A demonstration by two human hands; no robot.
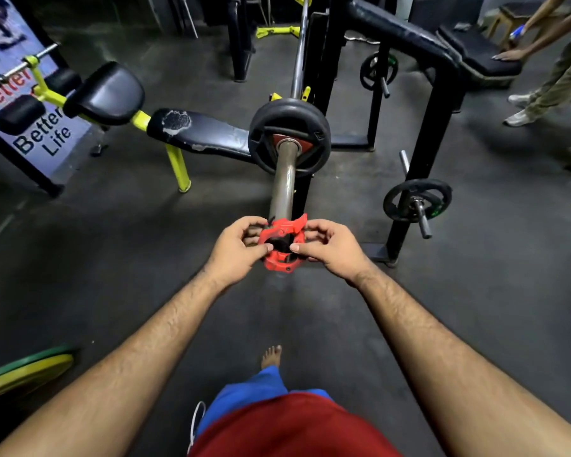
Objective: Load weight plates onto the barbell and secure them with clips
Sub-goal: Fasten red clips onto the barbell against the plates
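both grips pinching red plastic barbell clip (282, 244) at steel sleeve end.
left hand (238, 249), right hand (330, 247) on opposite sides; black round weight plate (289, 136) farther along grey barbell (284, 183).

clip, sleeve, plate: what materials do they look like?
Clip: moulded red plastic, matte, going by its uniform colour and ribbed shape; held by the left hand and right hand.
Sleeve: bare steel, dull grey-brown, worn or lightly rusted.
Plate: black, matte, probably rubber-coated; the core is not visible.
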